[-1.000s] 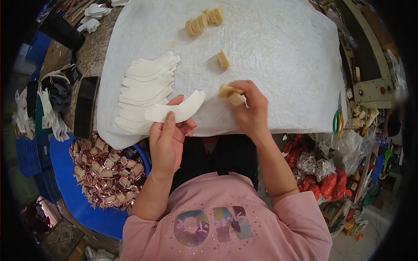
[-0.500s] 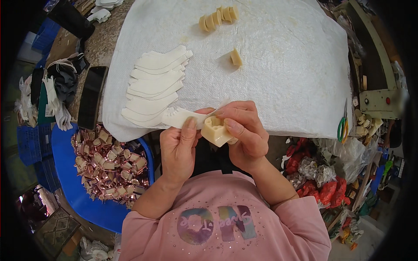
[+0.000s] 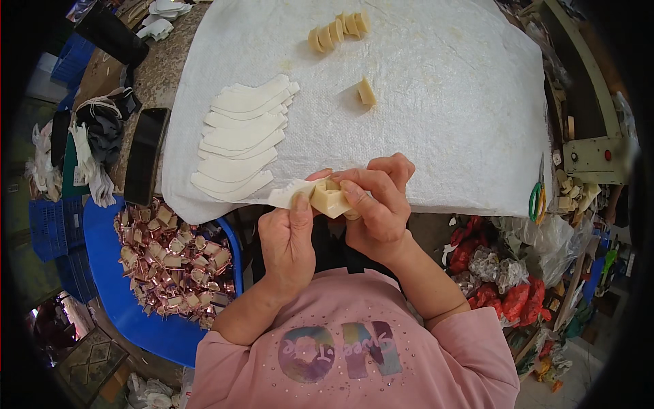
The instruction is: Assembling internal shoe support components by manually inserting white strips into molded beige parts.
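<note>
Just off the near edge of the covered table, my right hand (image 3: pixel 380 204) grips a cream plastic block heel (image 3: pixel 331 202) with a hollowed top. My left hand (image 3: pixel 289 235) pinches a white curved strip (image 3: pixel 289 193) between thumb and fingers, pressing it against the heel's left side. One scalloped end of that strip sticks out to the left; its other end is hidden behind the heel and my fingers. Left of my hands, several similar white strips (image 3: pixel 242 136) lie overlapping in a column. Farther off, one loose heel (image 3: pixel 366 91) stands on the cover, with a row of heels (image 3: pixel 338 31) beyond.
White woven sheeting (image 3: pixel 436 123) covers the table. A blue tub (image 3: pixel 112 273) of shiny rose-coloured heels stands at left, below a dark phone (image 3: pixel 146 155). Green-handled scissors (image 3: pixel 537 198) hang at the right edge, near red and clear plastic bags (image 3: pixel 524 300).
Both hands have drawn closer together. The left has slid right along the strip to the heel, and the strip's free end has come away from the column of strips.
</note>
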A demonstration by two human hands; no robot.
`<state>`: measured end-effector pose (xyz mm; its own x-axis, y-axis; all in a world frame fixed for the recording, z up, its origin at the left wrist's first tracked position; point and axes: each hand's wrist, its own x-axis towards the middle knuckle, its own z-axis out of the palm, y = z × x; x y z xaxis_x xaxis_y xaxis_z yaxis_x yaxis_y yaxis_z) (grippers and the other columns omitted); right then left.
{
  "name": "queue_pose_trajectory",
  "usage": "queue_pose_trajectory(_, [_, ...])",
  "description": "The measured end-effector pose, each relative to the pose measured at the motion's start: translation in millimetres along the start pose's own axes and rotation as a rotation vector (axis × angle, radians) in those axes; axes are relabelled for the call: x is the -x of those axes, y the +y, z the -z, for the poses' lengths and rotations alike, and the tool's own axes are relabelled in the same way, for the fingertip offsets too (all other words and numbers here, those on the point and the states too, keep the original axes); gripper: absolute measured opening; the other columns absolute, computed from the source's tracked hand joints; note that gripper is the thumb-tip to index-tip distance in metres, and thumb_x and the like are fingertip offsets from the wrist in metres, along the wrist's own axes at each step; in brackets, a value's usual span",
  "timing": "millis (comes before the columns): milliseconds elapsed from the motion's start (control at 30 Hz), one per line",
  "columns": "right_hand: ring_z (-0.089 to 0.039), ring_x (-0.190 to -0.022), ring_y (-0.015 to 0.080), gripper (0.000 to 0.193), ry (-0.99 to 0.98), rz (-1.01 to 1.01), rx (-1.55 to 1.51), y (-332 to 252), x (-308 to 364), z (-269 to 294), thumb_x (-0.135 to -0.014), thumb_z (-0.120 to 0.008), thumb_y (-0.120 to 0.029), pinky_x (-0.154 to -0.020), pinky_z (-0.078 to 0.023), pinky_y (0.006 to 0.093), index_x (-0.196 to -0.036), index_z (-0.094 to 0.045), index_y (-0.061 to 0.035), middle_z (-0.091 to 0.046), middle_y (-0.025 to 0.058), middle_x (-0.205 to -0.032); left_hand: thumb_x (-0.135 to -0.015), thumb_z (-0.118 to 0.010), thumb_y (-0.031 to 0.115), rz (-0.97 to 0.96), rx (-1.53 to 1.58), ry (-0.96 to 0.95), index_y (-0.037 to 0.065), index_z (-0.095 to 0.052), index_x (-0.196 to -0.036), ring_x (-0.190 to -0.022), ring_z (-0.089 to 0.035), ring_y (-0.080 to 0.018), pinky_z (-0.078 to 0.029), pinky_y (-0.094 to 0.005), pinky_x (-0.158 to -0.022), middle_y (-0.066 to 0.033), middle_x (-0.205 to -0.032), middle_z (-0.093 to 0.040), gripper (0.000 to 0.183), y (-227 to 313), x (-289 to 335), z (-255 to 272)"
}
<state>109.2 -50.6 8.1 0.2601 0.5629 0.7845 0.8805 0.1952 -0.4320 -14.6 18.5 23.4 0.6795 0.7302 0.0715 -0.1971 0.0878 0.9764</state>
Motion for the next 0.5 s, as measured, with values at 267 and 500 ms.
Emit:
queue_pose_trajectory(267, [-0.047, -0.077, 0.0221, 0.033, 0.000, -0.008, 0.032, 0.1, -6.0, 10.7, -0.057, -0.065, -0.003, -0.073, -0.026, 0.0408, -0.089, -0.059, -0.0113, -0.061, 0.0025, -0.089, -0.096, -0.045, 0.014, -0.013, -0.249, 0.086, -0.009, -0.058, -0.109, -0.076, -0.055, -0.0091, -0.045, -0.0218, -0.069, -0.0094, -0.087, -0.064, 0.029, 15.4, -6.6, 11.2])
queue_pose_trajectory(500, [-0.044, -0.077, 0.0215, 0.022, -0.472, -0.099, 0.243, -18.9, -23.7, 23.7, -0.057, -0.062, -0.001, -0.071, -0.023, 0.0421, -0.073, -0.052, -0.0125, -0.044, 0.0022, -0.076, -0.090, -0.054, 0.005, -0.123, -0.453, 0.046, -0.006, -0.063, -0.095, -0.064, -0.052, -0.0112, -0.043, -0.0235, -0.059, -0.0106, -0.074, -0.060, 0.015, 5.3, -5.9, 10.0])
